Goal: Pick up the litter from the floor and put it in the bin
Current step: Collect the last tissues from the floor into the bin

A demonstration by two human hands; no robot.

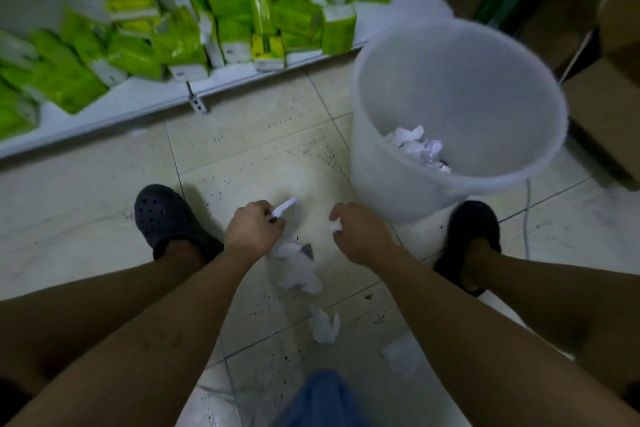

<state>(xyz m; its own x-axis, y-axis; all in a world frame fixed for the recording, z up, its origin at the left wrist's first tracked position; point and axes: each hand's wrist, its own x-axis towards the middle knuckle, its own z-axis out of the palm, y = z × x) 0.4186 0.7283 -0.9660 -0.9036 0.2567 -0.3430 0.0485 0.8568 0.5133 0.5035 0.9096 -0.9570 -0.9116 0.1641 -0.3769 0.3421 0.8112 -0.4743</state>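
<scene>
My left hand (254, 227) is closed on a white strip of paper (286, 205) low over the tiled floor. To its right, my right hand (360, 230) pinches a small white paper scrap (335, 226). A translucent white bin (433, 180) stands just beyond my right hand, with crumpled white paper (417, 146) in its bottom. More crumpled tissue lies on the floor: a clump (298, 272) below my left hand, a piece (325, 324) nearer me, and another (400, 355) beside my right forearm.
A low white shelf (145, 104) with several green tissue packs (225, 21) runs along the back left. Cardboard boxes (609, 107) stand at the right. My feet in dark clogs (162, 215) (471, 236) flank the litter. A thin cable (528, 204) crosses the floor right of the bin.
</scene>
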